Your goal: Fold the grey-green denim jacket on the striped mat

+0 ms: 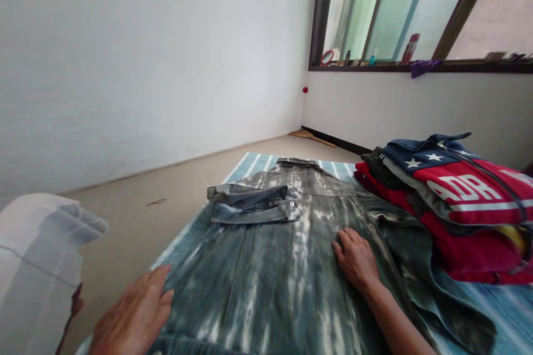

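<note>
A grey-green tie-dye denim jacket (266, 266) lies spread out with its collar at the far end. Its left sleeve (254, 204) is folded inward across the back, the buttoned cuff near the middle. On the right, the other sleeve (433, 266) stretches outward, running toward me beside a clothes pile. My right hand (356, 258) rests flat on the jacket's right half, fingers extended. Near the jacket's lower left edge is my left hand (133, 310), its fingers stretched out and thumb apart, gripping nothing visible; whether it touches the cloth I cannot tell.
A blue striped mat (499, 305) lies under the clothes. To the right stands a stack of folded clothes (458, 205), red and navy on top. White sheer fabric (37, 272) is at the left. A broom (312, 137) lies in the corner below the windowsill (375, 67).
</note>
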Demonstrator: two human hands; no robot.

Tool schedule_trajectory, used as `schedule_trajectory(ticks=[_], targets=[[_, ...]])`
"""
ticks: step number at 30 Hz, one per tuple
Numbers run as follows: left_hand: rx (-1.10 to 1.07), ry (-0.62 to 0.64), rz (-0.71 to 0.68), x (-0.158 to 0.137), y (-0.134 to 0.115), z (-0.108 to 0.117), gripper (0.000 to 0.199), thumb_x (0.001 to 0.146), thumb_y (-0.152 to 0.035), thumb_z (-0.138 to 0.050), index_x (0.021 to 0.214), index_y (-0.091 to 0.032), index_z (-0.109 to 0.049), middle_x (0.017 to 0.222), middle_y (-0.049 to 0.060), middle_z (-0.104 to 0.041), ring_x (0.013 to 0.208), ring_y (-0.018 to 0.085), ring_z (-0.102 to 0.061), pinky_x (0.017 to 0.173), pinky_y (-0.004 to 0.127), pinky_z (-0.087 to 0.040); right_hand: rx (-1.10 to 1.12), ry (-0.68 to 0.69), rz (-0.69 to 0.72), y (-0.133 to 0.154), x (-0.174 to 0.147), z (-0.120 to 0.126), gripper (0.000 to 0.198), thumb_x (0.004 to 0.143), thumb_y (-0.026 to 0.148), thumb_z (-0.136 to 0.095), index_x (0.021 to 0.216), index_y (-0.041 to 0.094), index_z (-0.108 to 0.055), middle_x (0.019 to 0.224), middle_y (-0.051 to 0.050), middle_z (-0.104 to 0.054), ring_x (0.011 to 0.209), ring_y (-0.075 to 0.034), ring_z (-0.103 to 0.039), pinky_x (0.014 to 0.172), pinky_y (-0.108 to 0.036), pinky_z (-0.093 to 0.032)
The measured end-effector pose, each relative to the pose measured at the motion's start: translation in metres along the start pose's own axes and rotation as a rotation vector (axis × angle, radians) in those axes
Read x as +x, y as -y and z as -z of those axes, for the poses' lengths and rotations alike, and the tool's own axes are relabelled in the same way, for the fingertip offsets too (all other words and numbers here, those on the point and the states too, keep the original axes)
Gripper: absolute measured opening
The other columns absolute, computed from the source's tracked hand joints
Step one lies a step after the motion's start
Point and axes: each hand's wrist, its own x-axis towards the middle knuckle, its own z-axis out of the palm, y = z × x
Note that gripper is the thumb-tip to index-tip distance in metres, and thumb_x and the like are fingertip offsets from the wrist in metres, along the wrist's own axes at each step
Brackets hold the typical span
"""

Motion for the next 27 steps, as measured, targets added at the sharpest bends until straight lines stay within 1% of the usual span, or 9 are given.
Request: schedule_trajectory(ticks=[3,5,7,9,10,12,16,21,27], targets=[[-0.005,-0.066,-0.18,0.005,-0.024,-0.003,0.036,0.081,-0.033,-0.034,0.1,-0.016,-0.061,0.106,0.015,-0.067,0.102,0.03,-0.062,0.092,0.045,-0.049,-0.007,0.003,-0.003,0.0,0.0,0.0,0.04,0.094,0.031,-0.041,0.126,0.012,-0.057,0.135,-0.013,-0.054,0.129,-0.027,-0.043,0.105,-0.038,-0.032],[-0.04,-0.09,-0.31,0.01,-0.046,-0.005,0.034,0.083,-0.032,-0.037,0.101,-0.017,-0.061,0.112,0.015,-0.065,0.106,0.028,-0.061,0.095,0.043,-0.049,-0.01,0.009,-0.006,0.0,-0.001,0.0,0.041,0.094,0.031,-0.041,0.126,0.012,-0.057,0.135,-0.013,-0.053,0.129,-0.027,-0.043,0.105,-0.038,-0.032],[-0.096,-0.038,-0.407,0.016,-0.069,-0.008,0.03,0.084,-0.031,-0.04,0.101,-0.019,-0.062,0.117,0.013,-0.064,0.11,0.025,-0.06,0.096,0.04,-0.049,-0.01,0.015,-0.006,0.0,-0.001,0.0,0.041,0.094,0.032,-0.04,0.126,0.012,-0.057,0.135,-0.013,-0.053,0.129,-0.027,-0.043,0.105,-0.038,-0.032],[-0.126,0.065,-0.46,0.023,-0.087,-0.013,0.03,0.086,-0.03,-0.041,0.104,-0.02,-0.063,0.123,0.011,-0.062,0.116,0.023,-0.057,0.1,0.038,-0.046,-0.007,0.017,-0.006,0.0,-0.001,0.0,0.041,0.094,0.032,-0.04,0.125,0.012,-0.058,0.135,-0.013,-0.054,0.129,-0.027,-0.043,0.105,-0.039,-0.032],[-0.121,0.12,-0.46,0.027,-0.094,-0.016,0.031,0.086,-0.03,-0.042,0.108,-0.02,-0.062,0.127,0.011,-0.06,0.12,0.023,-0.054,0.102,0.039,-0.044,-0.007,0.016,-0.005,0.0,-0.001,0.0,0.041,0.094,0.032,-0.04,0.125,0.012,-0.058,0.135,-0.013,-0.054,0.129,-0.027,-0.043,0.105,-0.039,-0.032],[-0.07,0.225,-0.396,0.035,-0.102,-0.023,0.037,0.087,-0.031,-0.044,0.117,-0.016,-0.06,0.136,0.014,-0.054,0.129,0.025,-0.047,0.106,0.042,-0.04,-0.008,0.011,-0.001,-0.001,-0.001,-0.001,0.041,0.093,0.032,-0.04,0.125,0.012,-0.058,0.135,-0.013,-0.054,0.129,-0.027,-0.044,0.105,-0.039,-0.032],[0.031,0.351,-0.209,0.045,-0.099,-0.038,0.051,0.09,-0.039,-0.044,0.132,-0.013,-0.051,0.147,0.016,-0.04,0.137,0.03,-0.034,0.11,0.051,-0.03,-0.012,-0.001,0.009,-0.002,-0.001,-0.003,0.041,0.093,0.032,-0.041,0.124,0.013,-0.058,0.134,-0.013,-0.054,0.128,-0.027,-0.045,0.105,-0.038,-0.033],[0.051,0.398,-0.175,0.048,-0.09,-0.047,0.059,0.093,-0.044,-0.036,0.141,-0.01,-0.04,0.151,0.015,-0.033,0.14,0.026,-0.028,0.113,0.047,-0.024,-0.012,-0.016,0.011,-0.003,-0.001,-0.004,0.041,0.093,0.032,-0.04,0.124,0.013,-0.059,0.133,-0.013,-0.055,0.128,-0.027,-0.045,0.104,-0.039,-0.034],[0.047,0.382,-0.13,0.053,-0.095,-0.046,0.06,0.091,-0.042,-0.039,0.141,-0.009,-0.04,0.149,0.016,-0.036,0.139,0.027,-0.03,0.112,0.046,-0.025,-0.003,-0.006,0.009,-0.003,-0.001,-0.003,0.041,0.093,0.032,-0.04,0.124,0.013,-0.058,0.133,-0.012,-0.055,0.128,-0.026,-0.045,0.104,-0.039,-0.034]])
